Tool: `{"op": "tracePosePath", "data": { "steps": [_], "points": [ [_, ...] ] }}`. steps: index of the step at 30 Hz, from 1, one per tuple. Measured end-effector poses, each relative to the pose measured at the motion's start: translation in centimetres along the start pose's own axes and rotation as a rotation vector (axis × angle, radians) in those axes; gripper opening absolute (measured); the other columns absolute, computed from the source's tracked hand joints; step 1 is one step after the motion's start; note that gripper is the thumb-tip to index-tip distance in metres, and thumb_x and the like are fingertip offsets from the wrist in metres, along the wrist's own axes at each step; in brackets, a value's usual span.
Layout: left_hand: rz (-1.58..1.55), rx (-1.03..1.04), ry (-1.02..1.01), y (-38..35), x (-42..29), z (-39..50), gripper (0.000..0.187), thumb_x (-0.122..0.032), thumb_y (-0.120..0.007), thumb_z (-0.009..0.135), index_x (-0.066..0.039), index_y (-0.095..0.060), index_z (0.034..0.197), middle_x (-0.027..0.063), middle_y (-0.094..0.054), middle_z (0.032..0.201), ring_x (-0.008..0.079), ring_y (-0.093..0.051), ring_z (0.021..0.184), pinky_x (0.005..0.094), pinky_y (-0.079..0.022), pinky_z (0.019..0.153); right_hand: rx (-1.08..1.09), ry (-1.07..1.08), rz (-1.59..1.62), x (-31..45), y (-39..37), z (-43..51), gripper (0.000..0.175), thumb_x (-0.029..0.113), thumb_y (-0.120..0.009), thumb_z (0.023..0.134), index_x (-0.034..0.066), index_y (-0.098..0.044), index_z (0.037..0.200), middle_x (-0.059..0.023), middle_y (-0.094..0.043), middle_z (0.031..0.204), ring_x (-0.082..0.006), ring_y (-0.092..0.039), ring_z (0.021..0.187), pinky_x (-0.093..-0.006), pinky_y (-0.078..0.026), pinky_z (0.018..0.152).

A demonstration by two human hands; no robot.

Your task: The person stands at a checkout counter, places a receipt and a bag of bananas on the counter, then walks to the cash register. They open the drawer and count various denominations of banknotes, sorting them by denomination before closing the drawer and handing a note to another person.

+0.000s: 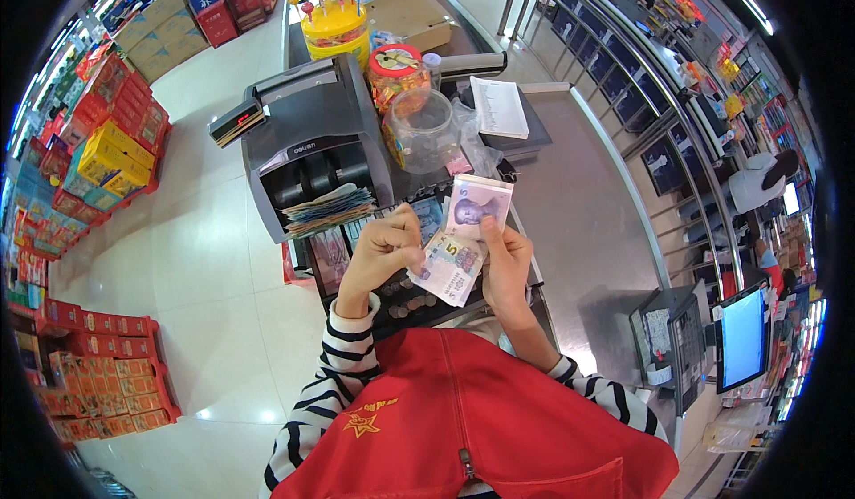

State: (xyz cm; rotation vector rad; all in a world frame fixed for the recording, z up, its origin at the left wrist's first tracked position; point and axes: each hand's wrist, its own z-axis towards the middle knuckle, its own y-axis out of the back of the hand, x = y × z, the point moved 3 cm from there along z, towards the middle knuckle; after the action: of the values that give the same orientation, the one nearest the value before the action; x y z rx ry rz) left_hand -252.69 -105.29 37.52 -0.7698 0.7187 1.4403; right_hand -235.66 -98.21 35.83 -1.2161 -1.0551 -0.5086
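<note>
My right hand (507,262) grips a folded stack of purple five-yuan banknotes (475,206), its thumb pressed on the face of the notes. The lower part of the stack fans down to the left, where my left hand (387,252) touches its edge with thumb and curled fingers. Below both hands lies a cash drawer (374,309) with coins (411,307) in front and banknotes in its compartments, partly hidden by my hands. Left of the drawer's back stands a banknote counting machine (314,125), with a thick stack of mixed banknotes (328,212) in its front tray.
Behind the drawer stand an empty clear plastic jar (422,132), a red-lidded candy jar (397,75) and a yellow lollipop tub (334,31). A metal counter (574,165) runs along the right, with a monitor (741,342) at its near end. A person (761,178) is beyond the steel railing (668,105).
</note>
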Motion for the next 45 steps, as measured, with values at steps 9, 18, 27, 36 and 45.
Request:
{"op": "tracePosePath", "data": {
  "steps": [9,18,27,36,45],
  "points": [
    [0.103,-0.323,0.259,-0.8,1.0,-0.1,0.018,-0.005,-0.073,0.076,-0.002,-0.058,0.067,-0.0006,-0.046,0.071,0.0088,-0.042,0.07,0.0226,-0.032,0.061,0.042,0.014,-0.094,-0.4,-0.1,-0.1,0.017,0.011,-0.067,0.088,-0.004,-0.069,0.096,-0.0014,-0.067,0.082,-0.003,-0.055,0.068,-0.0198,-0.044,0.06],
    [0.283,-0.347,0.2,0.0,2.3,0.2,0.023,-0.008,-0.074,0.076,-0.001,-0.053,0.069,0.0015,-0.047,0.071,0.014,-0.041,0.071,0.0257,-0.033,0.064,0.051,0.067,-0.239,0.0,-0.3,-0.1,0.017,0.012,-0.068,0.087,-0.0042,-0.07,0.094,-0.0013,-0.067,0.08,-0.0033,-0.056,0.068,-0.0196,-0.044,0.061],
    [0.357,-0.42,0.119,-0.7,1.2,0.0,0.011,-0.008,-0.072,0.079,-0.001,-0.064,0.077,0.0022,-0.053,0.073,0.015,-0.046,0.073,0.0261,-0.035,0.065,-0.012,0.071,-0.13,-0.9,0.9,0.6,0.027,0.021,-0.061,0.094,-0.005,-0.069,0.091,-0.0005,-0.066,0.079,-0.0021,-0.053,0.067,-0.0192,-0.041,0.059],
    [0.169,-0.209,0.104,-1.2,0.8,0.3,0.006,-0.007,-0.071,0.077,-0.003,-0.069,0.075,0.0022,-0.053,0.078,0.0155,-0.046,0.076,0.0263,-0.036,0.069,-0.097,0.178,-0.197,0.7,1.2,0.5,0.024,0.018,-0.063,0.093,-0.0059,-0.068,0.096,-0.0036,-0.067,0.086,-0.005,-0.056,0.072,-0.0209,-0.045,0.064],
    [0.08,-0.096,0.062,-0.9,0.7,0.3,0.02,-0.013,-0.067,0.084,-0.002,-0.063,0.101,0.0043,-0.054,0.097,0.0152,-0.048,0.087,0.0256,-0.039,0.076,-0.099,0.201,-0.176,0.6,1.0,0.5,0.027,0.02,-0.063,0.093,-0.0068,-0.068,0.089,0.0041,-0.062,0.077,-0.0016,-0.048,0.067,-0.02,-0.039,0.058]
  ]
}}
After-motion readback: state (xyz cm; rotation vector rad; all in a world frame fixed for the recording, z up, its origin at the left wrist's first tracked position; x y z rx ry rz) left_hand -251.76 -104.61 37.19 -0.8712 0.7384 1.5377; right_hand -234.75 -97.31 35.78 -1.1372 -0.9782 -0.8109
